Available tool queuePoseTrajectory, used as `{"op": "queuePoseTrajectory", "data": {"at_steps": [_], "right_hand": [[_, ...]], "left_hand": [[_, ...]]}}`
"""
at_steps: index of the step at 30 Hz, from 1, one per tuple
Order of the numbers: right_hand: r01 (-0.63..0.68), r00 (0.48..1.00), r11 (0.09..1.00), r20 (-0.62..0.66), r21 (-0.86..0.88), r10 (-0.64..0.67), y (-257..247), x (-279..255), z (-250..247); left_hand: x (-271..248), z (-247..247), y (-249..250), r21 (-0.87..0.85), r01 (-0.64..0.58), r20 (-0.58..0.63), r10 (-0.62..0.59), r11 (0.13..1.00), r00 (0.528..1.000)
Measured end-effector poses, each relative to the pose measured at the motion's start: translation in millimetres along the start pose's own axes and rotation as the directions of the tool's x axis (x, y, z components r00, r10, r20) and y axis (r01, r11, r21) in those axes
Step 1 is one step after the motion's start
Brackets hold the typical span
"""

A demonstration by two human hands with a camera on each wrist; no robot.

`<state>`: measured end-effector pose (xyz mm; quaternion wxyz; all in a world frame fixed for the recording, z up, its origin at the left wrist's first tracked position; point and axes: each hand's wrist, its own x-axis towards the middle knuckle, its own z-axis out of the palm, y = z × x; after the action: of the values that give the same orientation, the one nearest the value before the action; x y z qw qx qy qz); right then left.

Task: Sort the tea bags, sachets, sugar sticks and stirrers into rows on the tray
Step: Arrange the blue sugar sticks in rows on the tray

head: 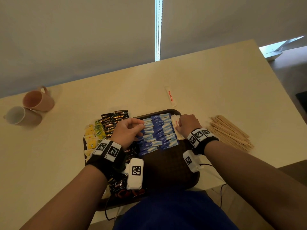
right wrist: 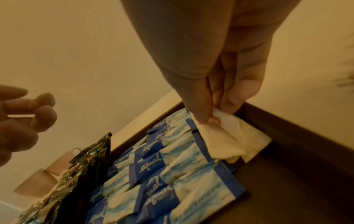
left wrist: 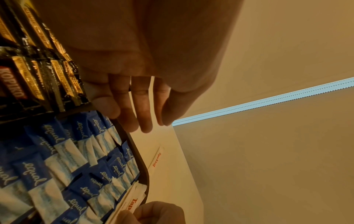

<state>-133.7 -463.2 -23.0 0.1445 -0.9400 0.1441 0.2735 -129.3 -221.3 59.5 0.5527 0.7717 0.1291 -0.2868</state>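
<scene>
Right hand: the right hand (head: 187, 124) pinches the far end of a white sugar stick (right wrist: 216, 133) between thumb and fingers, over the tray's 1 o'clock corner, just beside the blue sachets (head: 157, 131).
Left hand: the left hand (head: 128, 131) hovers over the tray (head: 172, 165) at about 10 o'clock, fingers loosely curled and holding nothing that the left wrist view shows.
Tray contents: yellow and green tea bags (head: 93, 135) at 9 o'clock, dark coffee sachets (head: 114, 120) beside them, blue sachets in the middle, white sticks at the right.
Off the tray: one white stick (head: 170, 96) lies on the table (head: 216, 90) at 12 o'clock; the wooden stirrers (head: 230, 133) sit in a heap at 3 o'clock.
Risk, sticks: the white sticks overlap loosely; tugging the pinched one could drag its neighbours askew or over the blue row.
Risk, left side: the dark sachets overhang the far rim, so a brush of the left wrist could tip them onto the table.
Risk, room: little bare tray remains at the far end, so the stirrers may crowd the rows.
Hidden: the left forearm and wrist cameras cover the near-left sachets; how many white sticks lie under the right hand I cannot tell.
Blurred: the right wrist view smears the stirrers at its right edge.
</scene>
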Motion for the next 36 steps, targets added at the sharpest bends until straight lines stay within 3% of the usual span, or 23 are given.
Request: {"op": "queuePoseTrajectory", "data": {"at_steps": [10,15,25,28,31,36], "right_hand": [[0.06,0.99,0.996,-0.129,0.058,-0.052,-1,6,-17],[0.137,0.979,0.985,-0.166,0.101,-0.119,-17,52,-49],[-0.049,0.998,0.989,-0.039,0.141,0.055,-29,105,-47],[-0.083,0.995,0.969,-0.033,0.234,0.093,-27,99,-54],[-0.037,0.993,0.943,-0.091,0.329,0.071,-25,73,-61],[0.054,0.997,0.959,-0.065,0.277,-0.037,-16,3,-45]], "left_hand": [[-1,-1,-1,-0.015,0.002,-0.011,-0.003,1.0,1.0],[1,-1,-5,-0.014,0.013,-0.017,-0.014,1.0,1.0],[3,-2,-13,-0.047,0.05,-0.067,-0.053,0.998,0.996],[4,-2,-13,-0.058,0.059,-0.061,-0.062,0.997,0.996],[4,-3,-11,-0.057,0.046,-0.054,-0.049,0.997,0.997],[4,0,-5,-0.025,0.025,-0.012,-0.025,0.999,1.0]]}}
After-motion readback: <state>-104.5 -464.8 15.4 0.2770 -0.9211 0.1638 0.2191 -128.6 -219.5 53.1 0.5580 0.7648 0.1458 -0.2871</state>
